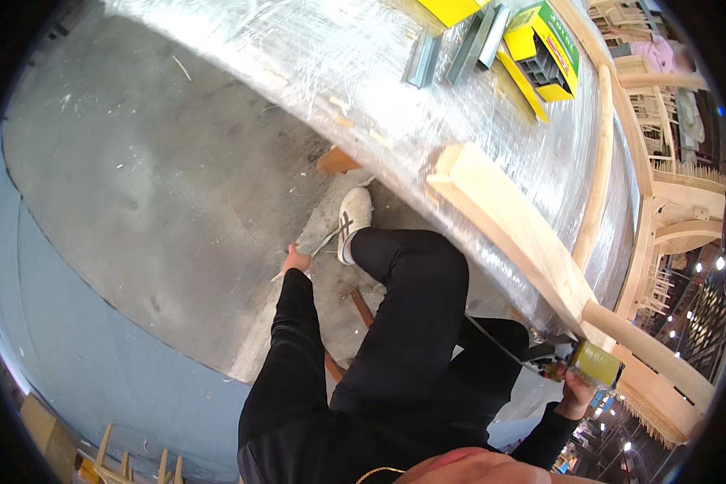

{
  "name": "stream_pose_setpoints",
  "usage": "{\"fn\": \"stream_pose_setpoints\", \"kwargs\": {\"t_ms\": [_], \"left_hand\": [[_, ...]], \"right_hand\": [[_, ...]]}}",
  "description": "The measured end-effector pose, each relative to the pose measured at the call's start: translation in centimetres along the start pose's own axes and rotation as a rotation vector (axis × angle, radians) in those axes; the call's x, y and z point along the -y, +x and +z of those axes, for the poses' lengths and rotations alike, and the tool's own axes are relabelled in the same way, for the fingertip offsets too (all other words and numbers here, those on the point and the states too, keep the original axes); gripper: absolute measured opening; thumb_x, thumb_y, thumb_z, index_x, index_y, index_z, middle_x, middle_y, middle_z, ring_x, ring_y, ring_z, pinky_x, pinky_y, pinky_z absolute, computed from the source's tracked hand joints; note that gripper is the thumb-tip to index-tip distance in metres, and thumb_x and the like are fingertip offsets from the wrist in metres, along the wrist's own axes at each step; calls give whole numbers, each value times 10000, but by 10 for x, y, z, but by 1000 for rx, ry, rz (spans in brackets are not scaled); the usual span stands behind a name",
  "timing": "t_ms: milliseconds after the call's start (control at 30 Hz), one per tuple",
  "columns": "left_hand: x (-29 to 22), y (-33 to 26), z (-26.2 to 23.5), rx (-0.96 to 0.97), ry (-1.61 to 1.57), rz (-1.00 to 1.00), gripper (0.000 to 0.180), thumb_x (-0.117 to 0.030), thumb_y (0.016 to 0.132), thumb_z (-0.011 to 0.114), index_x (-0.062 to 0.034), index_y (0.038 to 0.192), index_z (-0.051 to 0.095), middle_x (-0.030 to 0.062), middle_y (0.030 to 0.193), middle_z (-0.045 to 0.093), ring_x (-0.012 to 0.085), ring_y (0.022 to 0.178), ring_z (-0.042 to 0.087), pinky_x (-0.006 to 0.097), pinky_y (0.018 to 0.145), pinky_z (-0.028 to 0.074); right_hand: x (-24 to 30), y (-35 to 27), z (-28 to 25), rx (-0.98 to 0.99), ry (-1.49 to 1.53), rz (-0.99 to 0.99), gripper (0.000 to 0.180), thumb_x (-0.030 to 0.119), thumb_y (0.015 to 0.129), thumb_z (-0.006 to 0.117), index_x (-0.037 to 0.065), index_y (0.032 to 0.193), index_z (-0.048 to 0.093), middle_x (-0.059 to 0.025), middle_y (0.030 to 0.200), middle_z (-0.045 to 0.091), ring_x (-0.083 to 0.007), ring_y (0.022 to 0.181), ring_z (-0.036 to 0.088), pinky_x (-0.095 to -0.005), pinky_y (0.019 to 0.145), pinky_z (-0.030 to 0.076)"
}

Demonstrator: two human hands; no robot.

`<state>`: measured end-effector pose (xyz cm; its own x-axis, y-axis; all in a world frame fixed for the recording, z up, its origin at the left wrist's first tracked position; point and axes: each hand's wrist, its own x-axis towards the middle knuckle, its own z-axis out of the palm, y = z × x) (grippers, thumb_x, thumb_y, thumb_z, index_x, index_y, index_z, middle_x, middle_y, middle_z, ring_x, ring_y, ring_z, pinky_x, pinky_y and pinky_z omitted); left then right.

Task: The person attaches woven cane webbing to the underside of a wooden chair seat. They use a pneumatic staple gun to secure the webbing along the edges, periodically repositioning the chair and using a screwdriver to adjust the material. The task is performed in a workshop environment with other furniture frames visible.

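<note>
My right hand (577, 393), at the lower right, is wrapped round a staple gun (597, 365) with a yellow-green body. The tool's dark end sits against the pale wooden chair frame (532, 242), and a thin hose (496, 339) trails from it toward my legs. Down on the left, my left hand (296, 260) is closed near a long pale strip (319, 218) that runs past my shoe. A thin whitish edge shows at its fingers; what they grip is too small to make out. The frame lies on its side on a film-covered table (363, 97).
On the table, a yellow and green box (544, 52) of staples stands open beside loose staple strips (468, 48). My white shoe (355, 214) rests on the grey floor (161, 177). Blue flooring (97, 298) lies left. More chair frames and a person in pink (657, 55) are at far right.
</note>
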<state>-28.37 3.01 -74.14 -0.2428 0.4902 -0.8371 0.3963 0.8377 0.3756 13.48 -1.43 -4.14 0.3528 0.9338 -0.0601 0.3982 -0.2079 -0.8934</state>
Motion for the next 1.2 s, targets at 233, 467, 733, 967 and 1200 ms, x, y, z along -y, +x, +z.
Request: {"fn": "stream_pose_setpoints", "kwargs": {"t_ms": [233,467,733,967,1200], "left_hand": [[-19,6,-6,-173,-29,67,386,-164,833,640,-95,1213,623,250,1213,689,416,1167,656,505,969,519],[29,-1,-2,-283,-169,7,344,-139,816,656,-87,1153,610,232,1077,718,434,1069,676,519,920,530],[23,-15,3,-242,-21,8,527,-151,830,654,-163,1316,451,259,1104,695,448,1085,672,543,923,524],[22,1,-4,-221,-172,65,559,-185,802,664,-153,1340,514,218,1211,708,437,1135,665,495,976,524],[-11,-25,-37,-493,-169,57,229,-241,850,709,-84,1011,754,147,899,762,353,884,731,456,800,561]], "right_hand": [[-51,-28,-165,-6,5,347,931,303,763,919,73,1515,421,-105,1370,600,-261,1245,608,-438,1040,525],[-13,-18,-104,202,122,265,712,81,793,752,-20,1449,495,-183,1327,627,-304,1209,614,-458,1065,484],[10,-4,-76,165,-34,325,731,215,815,773,6,1458,494,-157,1361,612,-316,1247,592,-471,1091,460],[-1,-12,-98,106,-262,275,761,344,833,794,32,1462,498,-136,1402,595,-325,1285,570,-480,1118,435],[-63,-28,-144,31,-559,104,811,296,812,822,77,1499,453,-113,1407,584,-325,1255,581,-476,1054,471]]}}
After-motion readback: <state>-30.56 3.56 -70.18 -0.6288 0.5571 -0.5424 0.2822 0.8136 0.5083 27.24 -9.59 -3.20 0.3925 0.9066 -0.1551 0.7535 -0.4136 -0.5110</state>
